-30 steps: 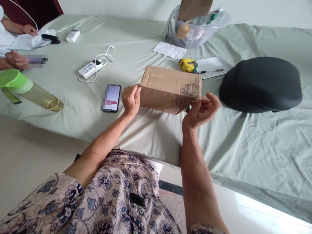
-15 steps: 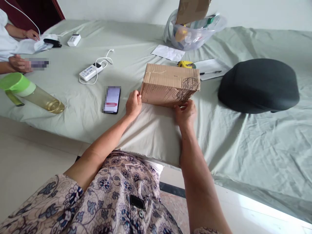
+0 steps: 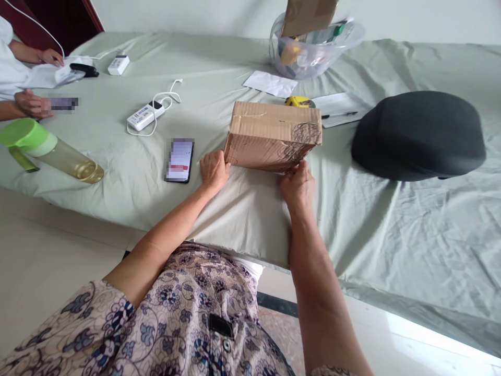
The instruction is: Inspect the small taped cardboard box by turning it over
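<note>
A brown cardboard box (image 3: 270, 136) with black scribbles on its right end rests on the pale green sheet (image 3: 219, 68) in front of me. My left hand (image 3: 213, 169) is curled against the box's lower left corner. My right hand (image 3: 297, 183) grips the box's lower right corner, fingers closed under its edge.
A phone (image 3: 179, 159) lies left of the box, with a power strip (image 3: 144, 115) and cable behind it. A green-lidded bottle (image 3: 47, 151) lies at far left. A dark cushion (image 3: 418, 136) sits right. Behind: yellow tape measure (image 3: 299, 102), papers, pen, clear bowl (image 3: 313, 47). Another person's hands (image 3: 31, 102) are at far left.
The box came down from a slightly lifted, tilted hold to rest on the sheet. My right hand moved from the box's right end down to its lower right corner.
</note>
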The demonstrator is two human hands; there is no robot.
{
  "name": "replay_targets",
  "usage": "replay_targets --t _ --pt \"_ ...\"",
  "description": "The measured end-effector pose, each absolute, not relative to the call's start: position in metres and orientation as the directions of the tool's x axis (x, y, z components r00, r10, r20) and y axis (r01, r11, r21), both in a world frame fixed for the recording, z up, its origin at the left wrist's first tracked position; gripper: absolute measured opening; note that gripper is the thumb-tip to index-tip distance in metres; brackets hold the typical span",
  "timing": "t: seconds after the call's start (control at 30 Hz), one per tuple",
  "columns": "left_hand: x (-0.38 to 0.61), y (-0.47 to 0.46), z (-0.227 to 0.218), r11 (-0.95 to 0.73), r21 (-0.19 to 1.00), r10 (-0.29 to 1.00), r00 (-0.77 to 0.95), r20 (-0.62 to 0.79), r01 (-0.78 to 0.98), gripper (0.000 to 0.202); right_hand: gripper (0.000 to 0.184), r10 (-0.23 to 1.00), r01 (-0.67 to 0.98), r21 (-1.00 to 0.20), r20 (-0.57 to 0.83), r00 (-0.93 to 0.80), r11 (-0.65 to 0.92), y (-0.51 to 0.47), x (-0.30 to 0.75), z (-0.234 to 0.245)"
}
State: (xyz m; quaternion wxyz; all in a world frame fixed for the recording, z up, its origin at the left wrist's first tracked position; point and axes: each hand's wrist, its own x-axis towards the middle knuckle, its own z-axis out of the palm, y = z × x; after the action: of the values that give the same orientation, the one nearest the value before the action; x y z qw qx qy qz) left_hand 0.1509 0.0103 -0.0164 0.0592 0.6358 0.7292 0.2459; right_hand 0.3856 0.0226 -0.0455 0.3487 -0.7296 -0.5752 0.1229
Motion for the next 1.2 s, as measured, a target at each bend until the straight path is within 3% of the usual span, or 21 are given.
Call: replay_targets --t 0.1,0.23,0.37,0.57,0.77,0.9,1.03,1.2 --pt "0.152 0.008 -0.011 0.096 0.382 0.967 -0.177 0.183 0.919 0.024 0.044 0.904 0.799 -0.598 0.299 0.305 -0.072 0.023 0.394 -0.044" --pt "0.153 0.006 -0.005 0.115 0.359 0.974 -0.176 0.143 0.926 0.025 0.035 0.873 0.850 -0.522 0.377 0.309 -0.075 0.024 0.409 -0.043" --pt "0.152 0.006 -0.005 0.122 0.355 0.977 -0.176 0.122 0.927 0.023 0.029 0.902 0.838 -0.518 0.259 0.346 -0.172 0.026 0.421 -0.047" --pt "0.151 0.007 -0.007 0.124 0.363 0.976 -0.179 0.124 0.923 0.023 0.042 0.805 0.749 -0.541 0.202 0.558 -0.383 0.027 0.439 -0.051" --pt "0.153 0.007 -0.004 0.137 0.398 0.971 -0.202 0.125 0.907 0.021 0.063 0.839 0.810 -0.556 0.339 0.426 -0.187 0.027 0.432 -0.052" --pt "0.153 0.008 -0.006 0.127 0.400 0.972 -0.195 0.132 0.908 0.031 0.065 0.948 0.868 -0.490 0.236 0.214 -0.074 0.028 0.407 -0.055" --pt "0.153 0.011 -0.013 0.123 0.427 0.965 -0.209 0.160 0.896 0.044 0.063 0.972 0.871 -0.491 0.187 0.142 -0.033 0.026 0.389 -0.058" --pt "0.156 0.012 -0.020 0.111 0.501 0.943 -0.251 0.221 0.858 0.070 0.111 0.960 0.803 -0.595 0.241 0.146 0.027 0.017 0.375 -0.052"
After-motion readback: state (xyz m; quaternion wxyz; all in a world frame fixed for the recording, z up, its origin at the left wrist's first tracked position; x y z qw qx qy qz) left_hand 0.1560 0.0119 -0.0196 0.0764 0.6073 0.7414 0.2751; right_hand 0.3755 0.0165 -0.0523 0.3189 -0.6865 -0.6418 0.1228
